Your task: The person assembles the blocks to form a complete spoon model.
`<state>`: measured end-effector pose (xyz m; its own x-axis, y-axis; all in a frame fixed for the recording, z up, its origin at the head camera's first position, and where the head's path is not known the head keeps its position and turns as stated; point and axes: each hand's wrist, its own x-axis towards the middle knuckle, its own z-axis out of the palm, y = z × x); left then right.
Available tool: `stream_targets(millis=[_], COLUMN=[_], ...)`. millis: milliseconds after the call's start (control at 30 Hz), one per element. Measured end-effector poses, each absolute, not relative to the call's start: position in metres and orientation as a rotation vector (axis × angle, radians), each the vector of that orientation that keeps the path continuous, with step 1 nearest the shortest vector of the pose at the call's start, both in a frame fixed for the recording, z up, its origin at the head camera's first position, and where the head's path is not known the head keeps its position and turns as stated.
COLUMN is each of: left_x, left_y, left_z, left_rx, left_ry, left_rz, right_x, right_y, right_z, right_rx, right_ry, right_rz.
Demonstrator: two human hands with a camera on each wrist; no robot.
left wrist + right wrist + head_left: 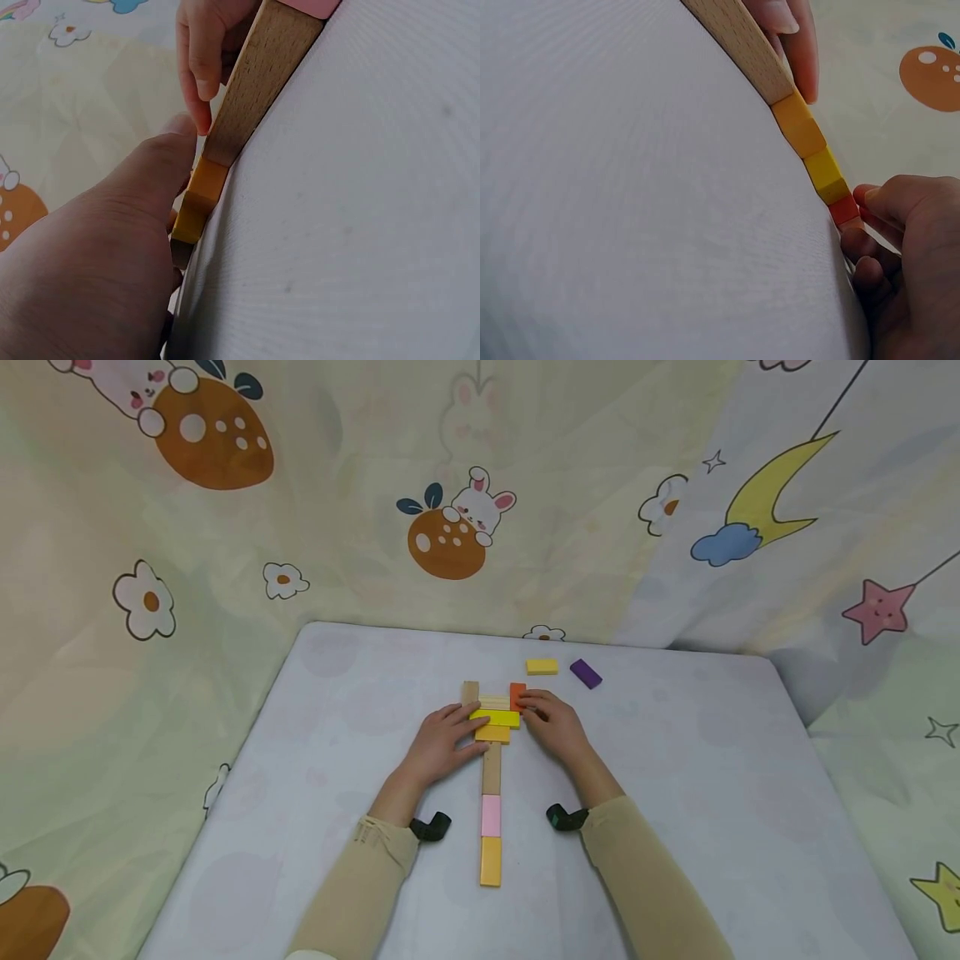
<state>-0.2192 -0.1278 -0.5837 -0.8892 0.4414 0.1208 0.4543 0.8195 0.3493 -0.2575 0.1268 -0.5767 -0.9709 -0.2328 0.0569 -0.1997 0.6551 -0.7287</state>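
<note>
A column of wooden blocks runs up the white table: an orange block (pixel 491 862), a pink block (pixel 491 815), a plain wood block (pixel 491 770). Above them two blocks lie crosswise, one orange (pixel 492 735), one yellow (pixel 504 719). At the top a plain wood block (pixel 470 692) stands left of some pale pieces (pixel 494 702), and a red-orange block (pixel 517 696) lies to their right. My left hand (pixel 444 742) rests its spread fingers on the left ends of the crosswise blocks. My right hand (pixel 553 723) pinches the red-orange block between thumb and fingers.
A yellow block (pixel 542 667) and a purple block (pixel 586 674) lie loose beyond the right hand, near the back edge of the table (pixel 720 760). Behind the table hangs a printed cloth (pixel 345 510). Dark wrist cameras (pixel 567 817) sit at both cuffs.
</note>
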Motion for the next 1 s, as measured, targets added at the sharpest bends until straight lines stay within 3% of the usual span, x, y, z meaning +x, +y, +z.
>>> stream_targets(millis=[467, 867, 1000], left_x=[-0.219, -0.219, -0.219], left_y=[-0.127, -0.129, -0.128], left_z=[-0.583, -0.586, -0.586], left_rx=[-0.714, -0.727, -0.726], left_ry=[-3.0, -2.984, -2.981], left_rz=[-0.599, -0.621, -0.612], right_x=[-0.259, -0.272, -0.28], right_y=[0.138, 0.184, 0.203], right_z=[-0.569, -0.556, -0.557], right_rx=[-0.236, -0.143, 0.006], right_ry=[2.726, 3.019, 3.052], right_rz=[-1.299, -1.363, -1.333])
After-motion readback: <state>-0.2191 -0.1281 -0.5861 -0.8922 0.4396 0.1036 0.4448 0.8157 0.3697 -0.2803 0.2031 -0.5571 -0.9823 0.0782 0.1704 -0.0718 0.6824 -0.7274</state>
